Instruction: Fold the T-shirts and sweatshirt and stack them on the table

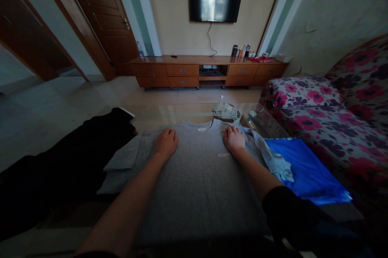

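Observation:
A grey T-shirt [197, 173] lies spread face up on a glass table [182, 113], its collar pointing away from me. My left hand [166, 141] rests on the shirt's left shoulder, fingers curled down onto the cloth. My right hand [234, 138] presses the right shoulder in the same way, just above small white chest lettering. Neither hand lifts the fabric. The left sleeve lies folded out to the side.
Black clothing [60, 165] covers the table's left part. A blue garment [306, 169] and a pale crumpled one [274, 159] lie to the right. A floral sofa [333, 116] borders the right side. Small items [230, 111] sit at the table's far edge. A TV cabinet [209, 71] stands beyond.

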Demonstrator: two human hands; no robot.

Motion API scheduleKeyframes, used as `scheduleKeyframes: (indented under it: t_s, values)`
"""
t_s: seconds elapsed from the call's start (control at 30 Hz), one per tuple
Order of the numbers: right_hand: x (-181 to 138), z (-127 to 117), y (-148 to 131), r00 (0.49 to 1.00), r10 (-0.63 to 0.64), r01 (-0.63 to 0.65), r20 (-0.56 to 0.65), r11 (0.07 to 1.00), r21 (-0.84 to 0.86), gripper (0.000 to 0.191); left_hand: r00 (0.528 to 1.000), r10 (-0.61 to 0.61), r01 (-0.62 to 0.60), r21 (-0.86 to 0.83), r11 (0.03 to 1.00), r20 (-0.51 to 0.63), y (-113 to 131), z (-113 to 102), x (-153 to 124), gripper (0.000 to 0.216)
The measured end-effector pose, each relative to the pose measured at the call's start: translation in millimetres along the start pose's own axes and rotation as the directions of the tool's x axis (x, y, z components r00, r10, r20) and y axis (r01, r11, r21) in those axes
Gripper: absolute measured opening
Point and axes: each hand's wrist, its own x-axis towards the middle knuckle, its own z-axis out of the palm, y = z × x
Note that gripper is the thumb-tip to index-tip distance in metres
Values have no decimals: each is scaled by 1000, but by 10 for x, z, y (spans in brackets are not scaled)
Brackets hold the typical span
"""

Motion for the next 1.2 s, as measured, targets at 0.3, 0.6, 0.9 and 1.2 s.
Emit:
scheduleKeyframes:
  t_s: [0.3,0.6,0.9,1.2]
  values:
    - [-664,-523,-116,980,-37,39,195,999,-8,54,999,-30,33,97,995,-25,157,-661,-647,47]
    - [-1521,-979,197,977,91,-119,192,983,142,38,894,-387,412,71,909,-227,-156,-1448,-1655,41]
    - [-2225,-1222,239,962,-112,-3,251,910,416,21,764,-637,637,-44,770,-99,-1014,-1512,-2140,85]
    - [-2226,-1220,-211,948,-161,46,274,922,384,26,885,-424,402,-144,904,-195,-1301,-1289,-1974,65]
